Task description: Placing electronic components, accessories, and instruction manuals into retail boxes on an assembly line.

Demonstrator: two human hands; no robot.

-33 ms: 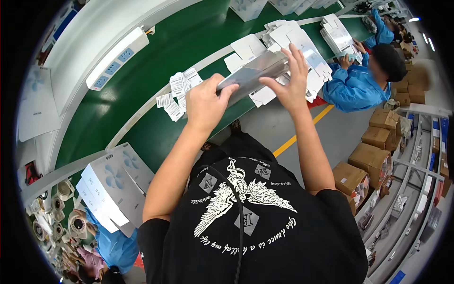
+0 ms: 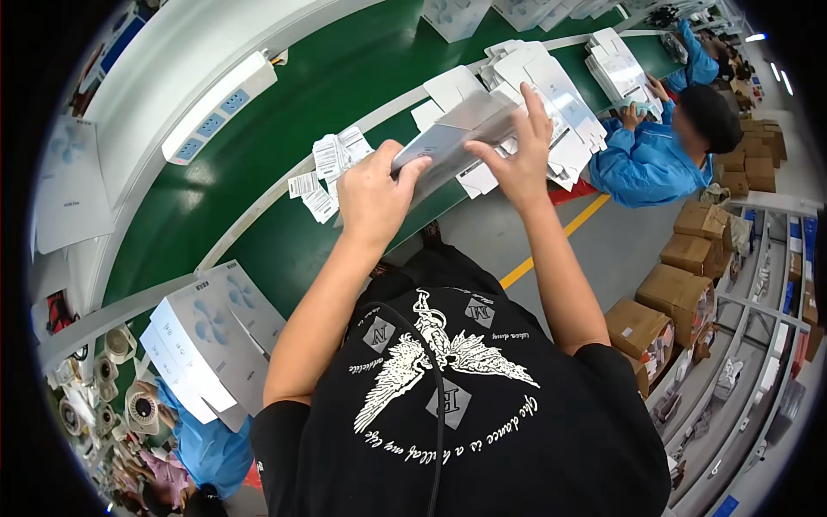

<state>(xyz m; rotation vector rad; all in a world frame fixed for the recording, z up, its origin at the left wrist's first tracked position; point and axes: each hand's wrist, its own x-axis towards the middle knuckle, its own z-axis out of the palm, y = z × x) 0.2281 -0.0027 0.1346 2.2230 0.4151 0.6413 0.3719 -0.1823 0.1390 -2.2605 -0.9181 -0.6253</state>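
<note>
A flat folded carton point(image 2: 452, 142), pale blue-grey and slightly blurred, is held tilted in the air over the near edge of the green bench. My left hand point(image 2: 375, 189) grips its left end, the thumb lying on the near side and the fingers behind. At the other end my right hand point(image 2: 527, 168) has its thumb on the near side and its long fingers stretched up around the right end. Beyond it lies a heap of flat white cartons point(image 2: 551, 95). Left of the carton, close to my left hand, several printed paper slips point(image 2: 332, 164) are spread on the bench.
An opened printed carton point(image 2: 215, 319) stands at lower left. A white socket strip point(image 2: 215, 112) runs along the wall. At right a co-worker in blue point(image 2: 642, 164) handles cartons. Brown boxes point(image 2: 676, 289) and a shelving rack point(image 2: 741, 379) line the right side.
The carton has tilted a little between my hands. My right thumb and fingertips have shifted slightly to the left along it.
</note>
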